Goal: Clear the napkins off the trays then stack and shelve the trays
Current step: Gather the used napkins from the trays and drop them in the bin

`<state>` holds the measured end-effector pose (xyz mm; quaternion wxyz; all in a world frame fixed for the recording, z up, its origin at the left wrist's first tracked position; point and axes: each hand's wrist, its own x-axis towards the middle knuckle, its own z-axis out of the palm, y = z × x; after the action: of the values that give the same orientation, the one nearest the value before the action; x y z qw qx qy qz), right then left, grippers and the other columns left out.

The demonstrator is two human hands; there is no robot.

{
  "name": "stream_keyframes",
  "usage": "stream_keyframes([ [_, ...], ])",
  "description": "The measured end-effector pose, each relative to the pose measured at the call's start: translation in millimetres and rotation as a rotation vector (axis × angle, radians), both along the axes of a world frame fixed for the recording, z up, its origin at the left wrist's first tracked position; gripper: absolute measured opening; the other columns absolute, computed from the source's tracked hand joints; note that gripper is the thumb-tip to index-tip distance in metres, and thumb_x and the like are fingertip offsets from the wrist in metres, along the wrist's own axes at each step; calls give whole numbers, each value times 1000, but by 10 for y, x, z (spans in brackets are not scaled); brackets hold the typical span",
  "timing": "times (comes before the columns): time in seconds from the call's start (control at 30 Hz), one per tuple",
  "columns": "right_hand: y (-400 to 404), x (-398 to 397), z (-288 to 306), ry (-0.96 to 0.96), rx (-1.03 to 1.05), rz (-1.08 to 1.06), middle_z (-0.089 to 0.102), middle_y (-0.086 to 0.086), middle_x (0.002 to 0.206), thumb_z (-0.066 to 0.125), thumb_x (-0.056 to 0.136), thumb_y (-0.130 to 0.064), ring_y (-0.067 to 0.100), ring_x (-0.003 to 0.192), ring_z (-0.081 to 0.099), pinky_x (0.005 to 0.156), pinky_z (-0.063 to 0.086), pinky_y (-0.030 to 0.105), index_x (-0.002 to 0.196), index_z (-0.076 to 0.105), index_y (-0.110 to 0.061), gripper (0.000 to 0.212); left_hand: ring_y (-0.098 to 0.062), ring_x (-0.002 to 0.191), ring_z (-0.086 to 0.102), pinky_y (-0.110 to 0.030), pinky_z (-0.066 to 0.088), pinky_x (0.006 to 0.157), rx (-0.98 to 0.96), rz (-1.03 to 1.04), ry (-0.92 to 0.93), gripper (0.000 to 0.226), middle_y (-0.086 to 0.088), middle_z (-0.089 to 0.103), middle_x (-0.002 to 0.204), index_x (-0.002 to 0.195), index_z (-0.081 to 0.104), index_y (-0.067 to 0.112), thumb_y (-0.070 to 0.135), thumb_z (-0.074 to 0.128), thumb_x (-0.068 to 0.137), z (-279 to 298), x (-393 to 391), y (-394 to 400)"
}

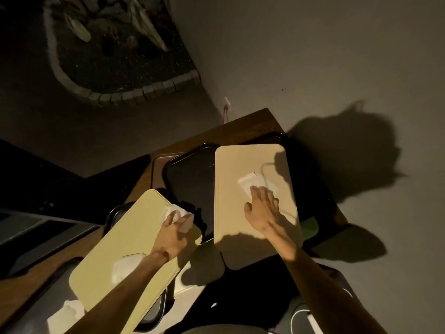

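Right hand (262, 210) lies fingers spread, fingertips pressing on a white napkin (255, 182) near the middle of the beige tray (240, 165); not yet pinched up. Left hand (174, 231) is closed around a crumpled napkin (185, 216) at the far edge of the yellow tray (130, 237). Second napkin on that tray (121, 267), beside the left forearm, untouched. Another loose white napkin (66, 314) lies off the tray's near corner.

Trays overlap on a wooden tabletop (252, 121): a black tray (190, 174) between and under the two pale ones, more dark trays beneath. Light is dim, shadows heavy.

Handling, as judged: napkins are thin, soft, near weightless; flat ones cling to a smooth tray, so drag to bunch, then pinch a raised fold. Trays look stiff, light, likely slick plastic; take them by the long rims, both hands, squaring edges before stacking, since overlapped ones may slide.
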<state>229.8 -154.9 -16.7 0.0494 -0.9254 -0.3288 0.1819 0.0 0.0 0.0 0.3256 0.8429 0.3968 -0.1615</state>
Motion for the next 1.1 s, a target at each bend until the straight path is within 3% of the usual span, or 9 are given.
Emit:
stream_keyframes([
  [0.17,94,37,1,-29,43,-54,56,9,129,61,82,-32,29,116,53,97,44,41,134,40,-12,59,-27,128,49,-33,48,100,9,143,12,61,-1,40,150,140,47,22,12,63,82,-103,11,-79],
  [0.37,92,-113,7,-37,22,-19,69,1,112,63,83,-28,22,109,58,93,45,36,113,69,-23,32,-29,101,65,-37,53,84,123,205,-115,36,-9,67,113,114,66,12,11,72,79,-86,-61,-128],
  [0.47,85,-183,31,-73,68,21,63,3,102,66,82,-30,23,100,54,86,47,34,103,74,-24,24,-22,88,68,-24,51,71,70,216,-141,27,0,67,99,104,64,14,16,72,77,-92,-162,-113],
  [0.57,128,-285,133,77,157,36,56,-1,103,67,83,-32,15,89,51,73,42,20,99,71,-22,19,-15,87,63,-17,45,69,90,265,-137,30,5,63,99,109,62,13,15,71,81,-44,-272,-104],
  [0.7,249,-526,221,410,357,-13,62,1,103,66,84,-14,16,86,62,62,43,14,100,61,-15,17,-17,82,65,-25,52,71,109,350,-164,28,-4,71,100,108,69,10,13,69,80,32,-430,-31],
  [0.8,343,-683,257,544,413,-43,65,-2,96,64,88,-13,14,82,63,56,41,11,106,59,-17,19,-21,79,66,-34,58,73,109,425,-214,19,-7,73,93,98,72,8,11,68,79,98,-555,34],
  [0.87,424,-773,293,594,412,-31,62,-5,100,64,89,-13,16,90,63,65,48,16,115,57,-22,28,-23,81,67,-37,59,76,94,504,-250,17,-7,72,91,96,72,6,9,67,81,169,-627,43],
  [1.0,583,-973,266,701,324,34,59,-5,123,54,94,-29,21,114,56,94,53,44,130,46,-38,38,-17,80,68,-31,58,73,48,708,-297,12,-2,71,87,91,71,11,7,67,81,214,-861,27],
  [1.1,698,-1148,281,758,231,145,58,-4,128,49,95,-45,21,121,53,99,51,44,133,49,-35,39,-13,78,65,-23,53,63,47,823,-301,6,-2,67,87,87,70,9,8,70,80,202,-1110,-45],
])
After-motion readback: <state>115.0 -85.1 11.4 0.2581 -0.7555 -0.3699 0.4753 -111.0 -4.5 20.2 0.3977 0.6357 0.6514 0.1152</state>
